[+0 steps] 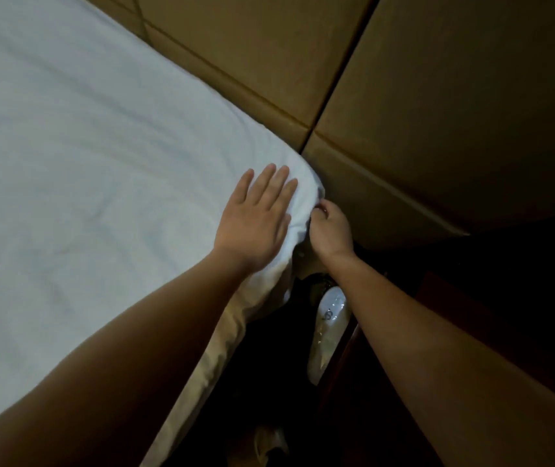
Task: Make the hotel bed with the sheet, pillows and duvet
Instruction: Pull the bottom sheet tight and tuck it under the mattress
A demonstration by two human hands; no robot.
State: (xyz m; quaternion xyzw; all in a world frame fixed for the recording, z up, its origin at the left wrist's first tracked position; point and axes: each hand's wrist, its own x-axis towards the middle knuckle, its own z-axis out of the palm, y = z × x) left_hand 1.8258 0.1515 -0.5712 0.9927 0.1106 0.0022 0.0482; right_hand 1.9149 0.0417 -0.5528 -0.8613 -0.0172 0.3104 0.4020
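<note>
Closest in, both bare forearms stretch toward the top corner of the bed. Down in the dark gap beside the bed there's a clear plastic bottle, right under the right forearm and near the cream side of the mattress.

Further up, the wrinkled white fabric sheet covers the whole top of the mattress, and both hands meet at its rounded corner. The left hand lies flat on top of the sheet, fingers straight and a bit spread, pressing down just inside the corner. The right hand is just beside it, off the edge. Its fingers are curled in, pinching the sheet's bunched edge where it wraps over the corner.

Behind that, tan padded headboard panels sit right up against the corner.
</note>
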